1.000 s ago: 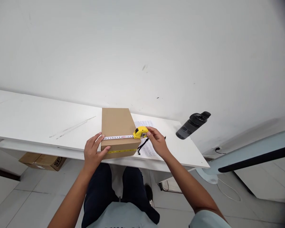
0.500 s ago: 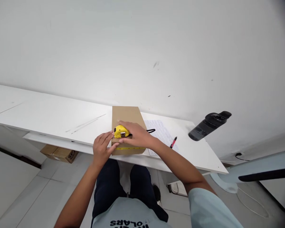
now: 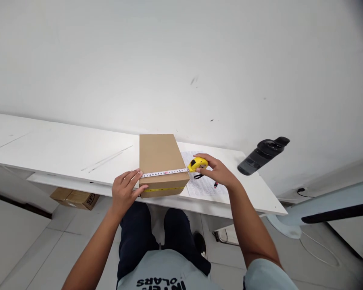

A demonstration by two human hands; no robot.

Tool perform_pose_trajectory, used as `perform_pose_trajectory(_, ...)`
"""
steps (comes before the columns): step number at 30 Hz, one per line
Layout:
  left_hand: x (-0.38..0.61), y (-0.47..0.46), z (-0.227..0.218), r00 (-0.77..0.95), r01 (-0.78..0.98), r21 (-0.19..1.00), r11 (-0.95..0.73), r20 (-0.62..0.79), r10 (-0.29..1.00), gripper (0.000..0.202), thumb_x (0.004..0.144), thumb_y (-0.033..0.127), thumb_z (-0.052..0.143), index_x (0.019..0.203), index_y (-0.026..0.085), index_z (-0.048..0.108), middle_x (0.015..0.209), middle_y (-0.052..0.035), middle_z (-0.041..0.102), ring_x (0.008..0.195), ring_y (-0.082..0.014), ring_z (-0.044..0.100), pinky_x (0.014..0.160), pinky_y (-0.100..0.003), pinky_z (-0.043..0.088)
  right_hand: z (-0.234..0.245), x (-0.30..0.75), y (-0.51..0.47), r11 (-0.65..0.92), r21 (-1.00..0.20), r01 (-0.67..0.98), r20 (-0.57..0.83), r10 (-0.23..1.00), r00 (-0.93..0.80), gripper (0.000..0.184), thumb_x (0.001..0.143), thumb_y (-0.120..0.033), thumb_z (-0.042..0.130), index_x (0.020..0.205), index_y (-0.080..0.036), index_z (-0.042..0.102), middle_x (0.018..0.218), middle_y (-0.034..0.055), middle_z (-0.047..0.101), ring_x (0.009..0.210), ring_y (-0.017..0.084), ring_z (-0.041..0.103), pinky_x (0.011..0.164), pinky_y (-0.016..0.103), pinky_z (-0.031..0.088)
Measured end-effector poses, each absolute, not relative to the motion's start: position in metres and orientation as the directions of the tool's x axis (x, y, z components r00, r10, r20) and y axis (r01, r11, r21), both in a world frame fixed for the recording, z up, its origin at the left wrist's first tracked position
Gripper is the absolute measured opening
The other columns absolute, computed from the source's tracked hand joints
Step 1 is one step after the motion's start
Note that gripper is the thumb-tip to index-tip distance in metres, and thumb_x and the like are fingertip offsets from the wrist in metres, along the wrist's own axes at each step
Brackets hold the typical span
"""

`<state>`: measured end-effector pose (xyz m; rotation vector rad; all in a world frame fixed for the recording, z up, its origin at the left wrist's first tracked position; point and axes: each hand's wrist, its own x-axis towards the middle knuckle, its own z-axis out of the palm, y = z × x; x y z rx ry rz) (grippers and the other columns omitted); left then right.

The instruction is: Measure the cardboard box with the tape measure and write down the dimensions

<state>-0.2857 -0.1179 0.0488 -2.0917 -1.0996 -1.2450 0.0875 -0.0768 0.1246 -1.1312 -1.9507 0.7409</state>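
Note:
A brown cardboard box [image 3: 159,153] lies on the white table [image 3: 63,151], its near end at the table's front edge. My right hand [image 3: 218,171] grips a yellow tape measure [image 3: 197,164] just past the box's right side. The white tape blade [image 3: 165,173] is pulled out across the box's top, from left edge to right edge. My left hand [image 3: 125,191] rests at the box's near left corner, fingers pinning the blade's end there.
A printed sheet of paper [image 3: 201,183] with a red pen [image 3: 215,185] lies right of the box. A dark water bottle [image 3: 261,156] lies on its side at the table's far right. Another cardboard box [image 3: 75,197] sits on the floor under the table.
Half a second ago the tape measure was over the box's left part with the blade retracted. My right hand has since drawn it rightward, stretching the blade across the box again.

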Motion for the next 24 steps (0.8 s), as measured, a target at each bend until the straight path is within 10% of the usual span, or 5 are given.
perform_pose_trajectory(10,-0.272,-0.116,0.066,0.192,0.762,0.141,-0.632,0.883,0.428,0.030,0.087,0.020,0.074,0.116,0.024,0.068,0.119,-0.0092,0.074,0.106,-0.0230,0.068,0.093,-0.041,0.053,0.111,0.081,-0.089,0.503,-0.752,0.425,0.434,0.864,-0.254,0.042,0.091,-0.034,0.066,0.132,-0.034,0.061,0.120,0.0056,0.063,0.113,0.025,0.061,0.101,0.044,0.047)
perform_pose_trajectory(24,-0.190,-0.175,0.096,0.404,0.612,-0.247,-0.751,0.914,0.029,0.024,0.075,0.034,0.086,0.094,0.031,0.071,0.117,-0.0020,0.066,0.111,-0.0193,0.053,0.094,-0.033,0.055,0.076,0.059,-0.176,0.209,-0.961,-0.184,0.251,0.936,-0.248,0.055,0.077,-0.032,0.086,0.129,-0.033,0.068,0.112,0.0044,0.069,0.098,0.020,0.066,0.085,0.031,0.056)
